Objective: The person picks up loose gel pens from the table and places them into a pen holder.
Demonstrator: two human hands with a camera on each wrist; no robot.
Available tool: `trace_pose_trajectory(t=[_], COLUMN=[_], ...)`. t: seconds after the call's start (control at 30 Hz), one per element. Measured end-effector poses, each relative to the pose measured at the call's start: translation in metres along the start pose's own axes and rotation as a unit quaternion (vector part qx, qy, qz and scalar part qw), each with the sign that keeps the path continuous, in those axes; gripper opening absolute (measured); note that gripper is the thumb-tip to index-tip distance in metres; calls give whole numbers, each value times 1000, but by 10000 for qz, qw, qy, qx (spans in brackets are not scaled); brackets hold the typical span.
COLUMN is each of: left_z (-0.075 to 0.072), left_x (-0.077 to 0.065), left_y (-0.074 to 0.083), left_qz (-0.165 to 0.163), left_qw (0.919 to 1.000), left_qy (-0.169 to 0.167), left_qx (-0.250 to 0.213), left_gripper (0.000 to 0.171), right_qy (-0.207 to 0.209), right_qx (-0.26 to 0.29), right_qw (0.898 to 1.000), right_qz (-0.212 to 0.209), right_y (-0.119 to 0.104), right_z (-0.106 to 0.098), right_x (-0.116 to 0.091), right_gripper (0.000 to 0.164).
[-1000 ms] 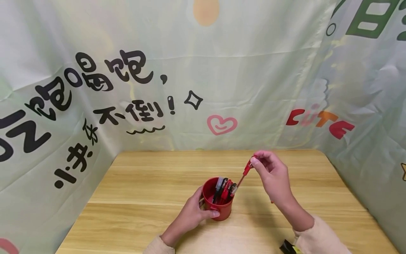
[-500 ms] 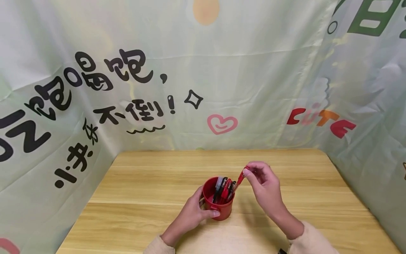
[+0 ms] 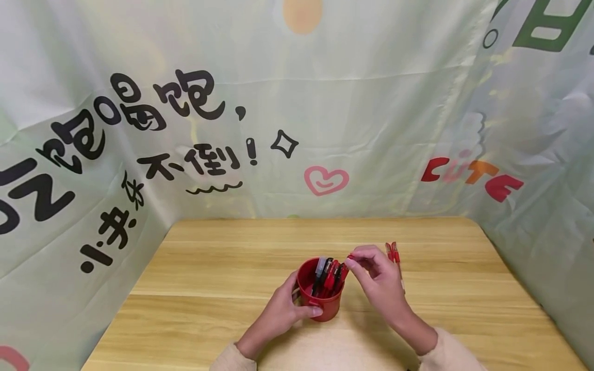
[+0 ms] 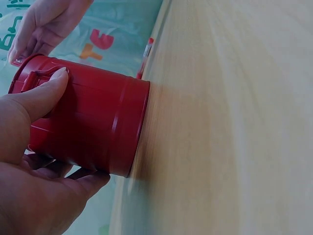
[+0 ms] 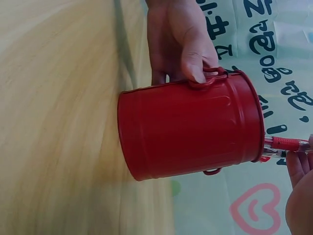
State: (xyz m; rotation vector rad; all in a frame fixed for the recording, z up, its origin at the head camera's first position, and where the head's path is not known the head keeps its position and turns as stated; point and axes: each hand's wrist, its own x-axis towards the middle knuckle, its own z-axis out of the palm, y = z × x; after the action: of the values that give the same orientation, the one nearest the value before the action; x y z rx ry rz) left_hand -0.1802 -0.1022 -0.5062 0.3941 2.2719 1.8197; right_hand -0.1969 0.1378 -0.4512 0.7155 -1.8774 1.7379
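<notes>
My left hand holds a small red metal bucket upright on the table, thumb on the near side by its handle loop. Several pens, black and red ones and one with a pale cap, lean inside it toward the right. My right hand is at the bucket's right rim and pinches a red pen by its upper end. Most of that pen is down inside the bucket, its lower part hidden by the wall. In the left wrist view, the bucket hides the pens.
Red pens lie on the wooden table just beyond my right hand, partly covered by it. A printed fabric curtain encloses the table at the back and sides.
My right hand has come down and left, lowering the red pen into the bucket. Red pens on the table behind that hand now show. The left hand and bucket stay put.
</notes>
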Motion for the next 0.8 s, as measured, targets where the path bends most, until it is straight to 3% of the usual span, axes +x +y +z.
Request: trace_pose_trajectory(t=[0.33, 0.6, 0.8], left_z=[0, 0, 0], left_x=[1, 0, 0], left_y=[2, 1, 0], left_qz=[9, -5, 15], left_qw=[10000, 10000, 10000], left_qy=[-30, -28, -34], left_qx=[-6, -43, -83], left_gripper=[91, 92, 92], right_qy=[-146, -240, -296], right_qx=[-129, -185, -568], right_qw=[9998, 9990, 9977], right_qz=[0, -325, -218], right_y=[3, 9, 10], right_z=[2, 3, 4], right_x=[-4, -6, -9], right_gripper=[21, 20, 21])
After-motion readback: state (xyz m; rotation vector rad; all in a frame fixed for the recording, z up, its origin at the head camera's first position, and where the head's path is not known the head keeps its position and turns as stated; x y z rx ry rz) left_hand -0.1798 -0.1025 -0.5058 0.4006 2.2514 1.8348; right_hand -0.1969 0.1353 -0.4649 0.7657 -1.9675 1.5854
